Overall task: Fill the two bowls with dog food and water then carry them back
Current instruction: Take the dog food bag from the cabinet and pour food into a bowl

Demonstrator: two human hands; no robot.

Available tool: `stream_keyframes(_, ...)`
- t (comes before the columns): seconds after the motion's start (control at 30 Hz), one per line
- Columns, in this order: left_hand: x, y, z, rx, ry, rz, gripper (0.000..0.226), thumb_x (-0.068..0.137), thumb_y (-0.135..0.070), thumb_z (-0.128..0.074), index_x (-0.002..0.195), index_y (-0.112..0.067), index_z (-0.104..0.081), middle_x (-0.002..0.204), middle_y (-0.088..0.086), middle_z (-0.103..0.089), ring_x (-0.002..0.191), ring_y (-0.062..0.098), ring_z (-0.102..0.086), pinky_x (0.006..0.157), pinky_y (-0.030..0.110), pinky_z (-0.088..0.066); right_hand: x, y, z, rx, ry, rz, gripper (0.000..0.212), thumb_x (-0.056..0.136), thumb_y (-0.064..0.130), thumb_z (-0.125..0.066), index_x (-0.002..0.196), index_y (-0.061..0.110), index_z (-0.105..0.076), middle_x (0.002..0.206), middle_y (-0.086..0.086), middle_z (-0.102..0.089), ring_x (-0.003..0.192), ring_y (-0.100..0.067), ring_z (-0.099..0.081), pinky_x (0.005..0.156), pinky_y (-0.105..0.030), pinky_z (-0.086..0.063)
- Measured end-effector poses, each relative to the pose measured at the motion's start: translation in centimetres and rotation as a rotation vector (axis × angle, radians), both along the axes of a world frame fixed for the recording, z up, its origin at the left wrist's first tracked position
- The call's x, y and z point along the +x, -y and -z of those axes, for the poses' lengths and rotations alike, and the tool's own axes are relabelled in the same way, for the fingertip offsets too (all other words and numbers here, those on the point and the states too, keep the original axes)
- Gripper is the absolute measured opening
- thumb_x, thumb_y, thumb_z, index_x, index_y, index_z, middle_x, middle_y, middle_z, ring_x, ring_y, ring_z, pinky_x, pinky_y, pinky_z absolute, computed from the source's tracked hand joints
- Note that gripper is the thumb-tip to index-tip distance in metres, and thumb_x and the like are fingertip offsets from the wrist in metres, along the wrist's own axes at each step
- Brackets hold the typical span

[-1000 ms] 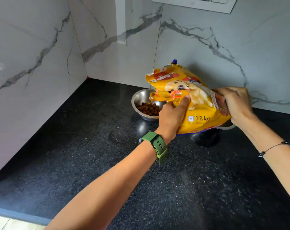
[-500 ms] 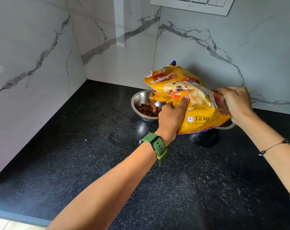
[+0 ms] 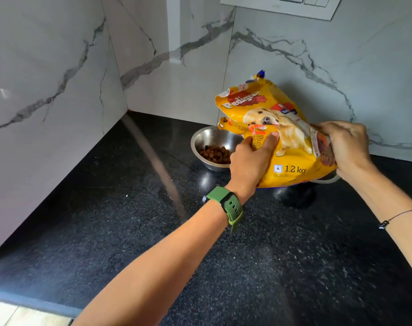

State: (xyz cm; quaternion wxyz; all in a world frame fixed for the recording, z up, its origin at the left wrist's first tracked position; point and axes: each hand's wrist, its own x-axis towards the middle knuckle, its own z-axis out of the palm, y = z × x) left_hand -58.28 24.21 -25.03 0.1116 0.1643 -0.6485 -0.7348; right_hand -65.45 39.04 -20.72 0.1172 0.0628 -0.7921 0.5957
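Over the desk point(image 3: 129, 231), left hand point(image 3: 249, 161) and right hand point(image 3: 348, 147) are gripping the tilted food bag point(image 3: 292, 161) above the part-filled bowl point(image 3: 212, 142); overtipping is risking kibble spilling past the rim.

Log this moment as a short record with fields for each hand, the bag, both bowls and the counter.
left hand: grips the bag's front, thumb up on it
right hand: grips the bag's right end
bag: yellow, tilted, mouth over the left bowl
left bowl: steel, some kibble inside
right bowl: mostly hidden behind the bag, only a rim shows, contents not visible
counter: black speckled stone
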Motion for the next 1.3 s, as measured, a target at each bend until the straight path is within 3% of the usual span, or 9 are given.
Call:
stream_keyframes(0.1, 0.2, -0.2, 0.2, 0.061, 0.037, 0.010, 0.076, 0.061, -0.066, -0.061, 0.121, -0.019, -0.061, 0.120, 0.005, -0.067, 0.108, 0.029, -0.064, 0.096, 0.047, -0.051, -0.3, -0.2, 0.2, 0.041, 0.021, 0.011, 0.018, 0.076, 0.019, -0.061, 0.064, 0.027, -0.072, 0.053, 0.012, -0.068, 0.069, -0.023, -0.065, 0.069, -0.037, -0.051)
stream_keyframes(0.27, 0.5, -0.3, 0.6, 0.058, 0.047, 0.019, 0.064, 0.074, -0.059, -0.063, 0.124, -0.019, -0.059, 0.123, 0.007, -0.065, 0.111, 0.030, -0.062, 0.098, 0.047, -0.049, 0.0, -0.3, 0.7, 0.007, 0.049, 0.028, 0.014, 0.071, 0.020, -0.063, 0.063, 0.025, -0.072, 0.053, 0.012, -0.068, 0.067, -0.021, -0.064, 0.069, -0.037, -0.050)
stream_keyframes(0.47, 0.2, -0.3, 0.2, -0.062, -0.019, 0.013, 0.072, 0.070, -0.066, -0.055, 0.125, -0.019, -0.060, 0.117, 0.004, -0.068, 0.108, 0.027, -0.064, 0.096, 0.044, -0.051, 0.3, -0.2, 0.6, -0.058, -0.014, 0.026, 0.021, 0.077, 0.013, -0.056, 0.070, 0.027, -0.071, 0.056, 0.016, -0.068, 0.061, -0.008, -0.063, 0.064, -0.024, -0.051)
stream_keyframes(0.73, 0.0, -0.3, 0.5, 0.073, 0.054, 0.031, 0.067, 0.066, -0.062, -0.063, 0.119, -0.022, -0.061, 0.119, 0.006, -0.067, 0.107, 0.030, -0.065, 0.095, 0.047, -0.052, 0.0, -0.3, 0.4, 0.010, 0.016, 0.038, 0.017, 0.068, 0.020, -0.062, 0.056, 0.028, -0.072, 0.049, 0.012, -0.065, 0.067, -0.025, -0.062, 0.065, -0.036, -0.048)
stream_keyframes(0.9, -0.1, -0.3, 0.0, 0.007, 0.002, 0.021, 0.076, 0.063, -0.067, -0.057, 0.124, -0.021, -0.061, 0.119, 0.004, -0.068, 0.109, 0.027, -0.064, 0.097, 0.045, -0.051, 0.1, -0.2, 0.3, -0.061, -0.008, 0.047, 0.027, 0.075, 0.013, -0.057, 0.058, 0.028, -0.072, 0.051, 0.014, -0.066, 0.054, -0.007, -0.062, 0.060, -0.024, -0.049)
stream_keyframes(0.97, -0.1, -0.2, 0.0, -0.031, -0.019, 0.007, 0.077, 0.065, -0.067, -0.056, 0.126, -0.020, -0.060, 0.120, 0.004, -0.067, 0.110, 0.026, -0.063, 0.097, 0.044, -0.051, 0.3, -0.2, 0.1, -0.068, -0.030, 0.049, 0.025, 0.073, 0.014, -0.053, 0.064, 0.028, -0.071, 0.053, 0.016, -0.067, 0.060, -0.010, -0.063, 0.063, -0.025, -0.051)
stream_keyframes(1.13, -0.4, -0.3, 0.3, 0.113, 0.039, 0.025, 0.079, 0.053, -0.068, -0.064, 0.116, -0.021, -0.063, 0.117, 0.006, -0.069, 0.106, 0.030, -0.066, 0.095, 0.048, -0.052, 0.0, -0.3, 0.1, -0.001, 0.006, 0.052, 0.017, 0.068, 0.020, -0.056, 0.063, 0.027, -0.070, 0.050, 0.014, -0.066, 0.063, -0.017, -0.063, 0.068, -0.033, -0.050)
stream_keyframes(1.3, -0.6, -0.4, 0.4, 0.085, 0.040, 0.033, 0.074, 0.056, -0.067, -0.062, 0.115, -0.023, -0.064, 0.116, 0.004, -0.069, 0.105, 0.029, -0.066, 0.094, 0.046, -0.052, 0.2, -0.4, 0.4, -0.024, 0.009, 0.053, 0.020, 0.076, 0.013, -0.057, 0.066, 0.025, -0.070, 0.051, 0.014, -0.066, 0.052, -0.005, -0.063, 0.062, -0.025, -0.049)
